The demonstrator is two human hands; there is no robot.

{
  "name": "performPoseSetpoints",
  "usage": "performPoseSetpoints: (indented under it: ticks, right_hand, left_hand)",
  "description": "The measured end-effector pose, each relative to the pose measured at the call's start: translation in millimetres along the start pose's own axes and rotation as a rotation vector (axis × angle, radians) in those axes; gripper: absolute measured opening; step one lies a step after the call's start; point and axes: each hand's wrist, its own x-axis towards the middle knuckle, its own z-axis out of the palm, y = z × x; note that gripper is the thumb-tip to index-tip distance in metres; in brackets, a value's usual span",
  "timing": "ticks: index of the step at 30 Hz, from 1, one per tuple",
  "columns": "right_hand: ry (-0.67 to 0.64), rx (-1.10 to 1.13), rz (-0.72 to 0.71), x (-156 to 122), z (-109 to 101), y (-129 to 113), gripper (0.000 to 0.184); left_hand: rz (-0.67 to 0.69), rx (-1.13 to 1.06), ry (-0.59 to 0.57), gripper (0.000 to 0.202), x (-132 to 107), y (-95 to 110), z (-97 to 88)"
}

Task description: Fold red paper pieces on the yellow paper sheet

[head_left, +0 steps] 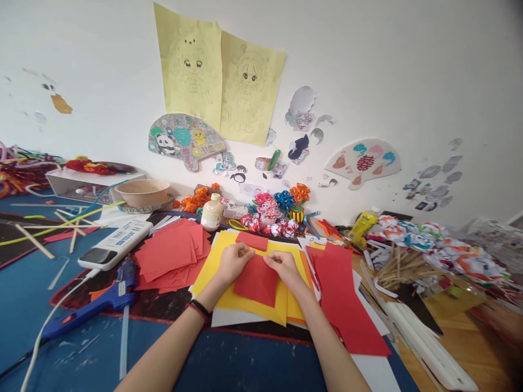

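Note:
A square of red paper (pixel 256 284) with faint crease lines lies over yellow sheets (pixel 229 302) in front of me. My left hand (pixel 236 263) pinches its upper left edge between thumb and fingers. At the upper right edge, my right hand (pixel 283 267) grips the same red paper in a like pinch. Just beyond both hands rests a small red paper piece (pixel 252 241). To the left of the yellow sheets is a loose pile of red paper squares (pixel 169 256). Longer red sheets (pixel 347 305) lie to the right.
A blue glue gun (pixel 93 310) and a white power strip (pixel 116 245) with a cable sit at left. Behind the papers stand a cream bottle (pixel 212 212) and small craft flowers (pixel 269 209). Wooden sticks (pixel 398 267) and a white paper trimmer (pixel 429 345) are at right.

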Motion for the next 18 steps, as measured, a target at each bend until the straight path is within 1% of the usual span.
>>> performPoseSetpoints:
  ticks: [5, 9, 12, 15, 18]
  right_hand:
    - [0.006, 0.018, 0.037, 0.3, 0.7, -0.2, 0.028]
    - [0.023, 0.044, 0.049, 0.5, 1.3, 0.4, 0.031]
    - [0.041, 0.064, 0.052, 0.8, 1.1, 0.5, 0.032]
    - [0.054, 0.089, 0.033, -0.3, 0.5, -2.1, 0.030]
    - [0.029, 0.220, 0.064, -2.7, -0.5, -7.2, 0.027]
  left_hand:
    - [-0.031, 0.047, 0.032, 0.028, -3.4, 6.6, -2.1]
    - [-0.039, 0.044, 0.054, 0.028, -3.0, 6.0, -2.1]
    - [-0.040, 0.016, 0.077, 0.031, -2.1, 3.4, -1.2]
    - [-0.033, -0.037, 0.086, 0.033, -1.9, 2.2, -0.9]
    - [-0.032, -0.106, 0.111, 0.033, -2.5, 3.9, -1.6]
